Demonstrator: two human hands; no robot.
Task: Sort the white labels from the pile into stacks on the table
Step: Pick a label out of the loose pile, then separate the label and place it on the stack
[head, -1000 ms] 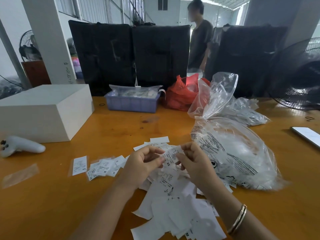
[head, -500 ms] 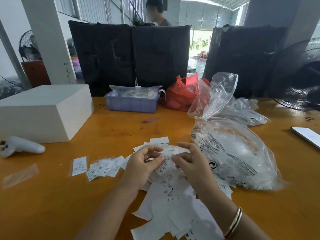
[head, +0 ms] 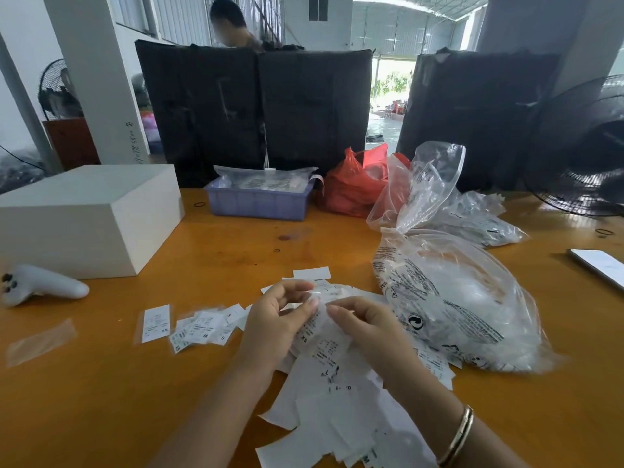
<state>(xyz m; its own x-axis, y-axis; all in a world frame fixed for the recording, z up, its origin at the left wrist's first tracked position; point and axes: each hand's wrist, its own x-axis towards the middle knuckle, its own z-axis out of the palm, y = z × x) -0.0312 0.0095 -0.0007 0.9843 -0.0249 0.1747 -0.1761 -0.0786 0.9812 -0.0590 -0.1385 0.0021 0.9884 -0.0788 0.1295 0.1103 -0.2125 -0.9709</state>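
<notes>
On the orange table (head: 101,400), a white controller (head: 44,288) lay at the far left beside a white box (head: 84,217). Right of it, a single label (head: 155,323) read "XS", and the small sorted stack (head: 202,327) showed "M" and "S". At centre, the left hand (head: 273,327) and right hand (head: 366,327) met above the pile of white labels (head: 337,410), fingers curled, pinching one blurred label (head: 320,304) between them; its print was unreadable. Pile labels showed "XS" and "L". Just right lay a clear plastic bag (head: 456,298) printed with small illegible text and a recycling mark.
</notes>
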